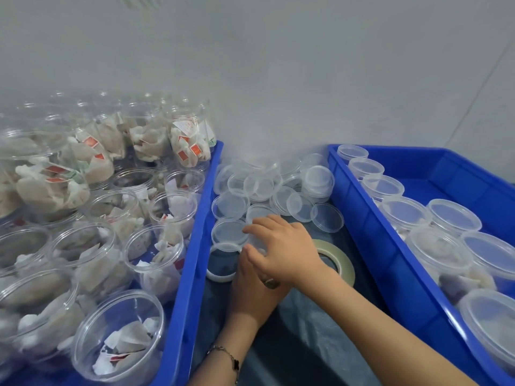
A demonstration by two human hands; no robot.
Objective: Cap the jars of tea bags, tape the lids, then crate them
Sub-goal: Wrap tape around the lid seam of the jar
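Open clear jars of tea bags (156,252) fill the blue crate (192,263) on the left. A heap of clear lids (262,185) lies on the table between the two crates. My right hand (281,246) reaches in from the right, its fingertips closed on a clear lid (255,218) at the heap's near edge. My left hand (250,291) lies right under it with the thumb up against the same lid; its fingers are hidden by my right wrist. Capped jars (454,218) stand in the blue crate (362,218) on the right.
A roll of pale tape (338,259) lies flat just right of my hands, partly under my right forearm. A second ring-shaped roll (220,275) with lids on top sits just left of them, against the left crate's wall. A grey wall rises behind.
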